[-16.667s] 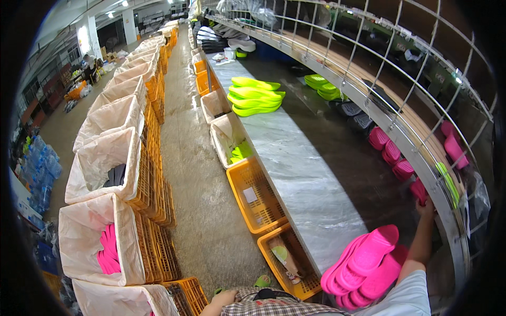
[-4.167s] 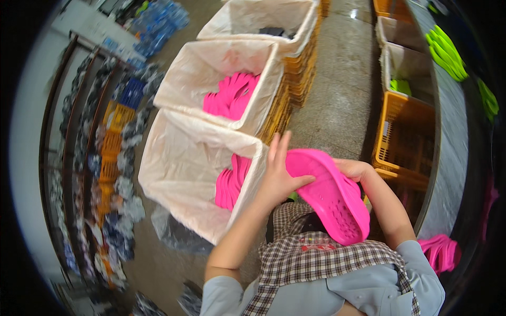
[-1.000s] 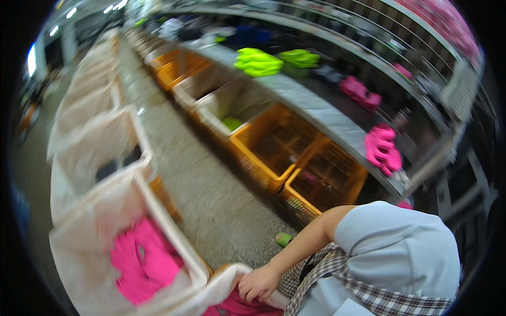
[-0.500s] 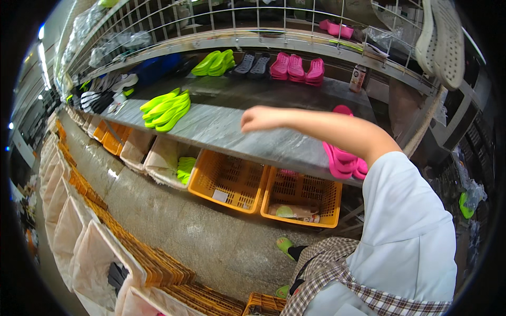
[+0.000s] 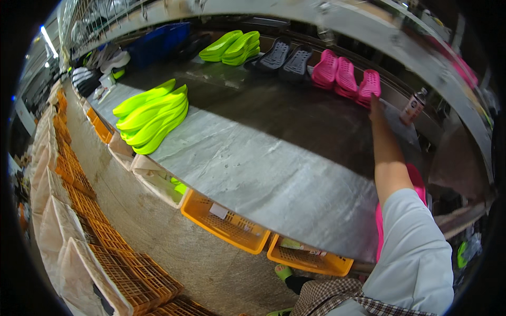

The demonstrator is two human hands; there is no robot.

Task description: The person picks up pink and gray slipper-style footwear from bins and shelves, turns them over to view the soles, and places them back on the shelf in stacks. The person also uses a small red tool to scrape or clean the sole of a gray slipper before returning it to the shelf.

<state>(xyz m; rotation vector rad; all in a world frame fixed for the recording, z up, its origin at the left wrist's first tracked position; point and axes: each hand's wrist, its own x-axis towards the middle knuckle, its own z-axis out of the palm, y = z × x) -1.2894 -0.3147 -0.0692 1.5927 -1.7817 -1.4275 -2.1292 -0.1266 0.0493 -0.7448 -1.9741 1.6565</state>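
My right hand (image 5: 375,108) reaches to the back of the grey tabletop (image 5: 263,174), at the near end of the rightmost stack of pink perforated shoe soles (image 5: 370,84). The hand is seen edge-on and its fingers are mostly hidden, so the grip does not show. Left of that stack stand more pink soles (image 5: 343,76), dark grey soles (image 5: 298,62) and lime-green soles (image 5: 242,47). A larger pile of lime-green soles (image 5: 153,116) lies at the table's left front. Pink pieces (image 5: 416,181) show partly behind my right arm. My left hand is out of view.
A small bottle (image 5: 414,105) stands right of the hand. A metal shelf beam (image 5: 363,31) crosses above the table's back. Orange baskets (image 5: 224,224) sit under the front edge. Stacked orange crates with pale cloth liners (image 5: 68,263) line the floor at left.
My right hand has moved from above the table's middle to the pink soles at the back right. The view has come closer to the tabletop.
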